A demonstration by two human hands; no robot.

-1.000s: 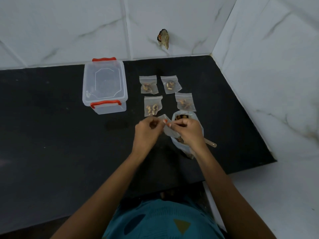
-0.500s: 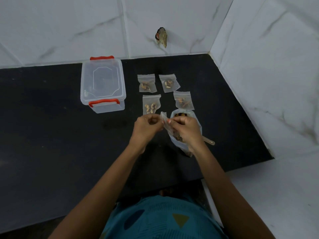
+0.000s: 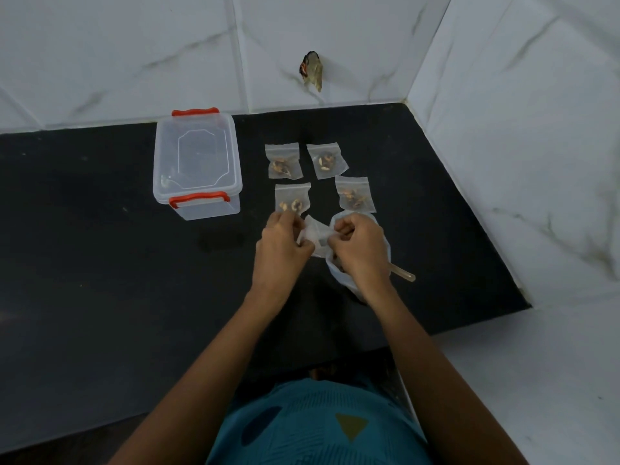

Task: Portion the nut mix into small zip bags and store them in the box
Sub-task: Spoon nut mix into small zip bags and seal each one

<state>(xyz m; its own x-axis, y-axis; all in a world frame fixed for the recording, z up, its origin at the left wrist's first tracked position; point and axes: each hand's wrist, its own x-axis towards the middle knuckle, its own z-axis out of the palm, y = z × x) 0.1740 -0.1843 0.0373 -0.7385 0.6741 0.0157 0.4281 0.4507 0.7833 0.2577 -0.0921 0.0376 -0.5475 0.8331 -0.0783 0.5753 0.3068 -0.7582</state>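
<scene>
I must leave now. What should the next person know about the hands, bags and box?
Hands: left hand and right hand both pinch one small bag between them; what it holds cannot be seen.
Done: four filled bags lie on the counter, right of the box.
Box: lid on, no bags inside.
The nut mix bag lies under the right hand, a plastic handle beside it.
Left: finish this bag, open the box, store all bags.

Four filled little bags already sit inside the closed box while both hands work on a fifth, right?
Not inside: the head view shows the four filled bags lying on the black counter beside the closed box. The left hand and right hand do hold a fifth bag.
</scene>
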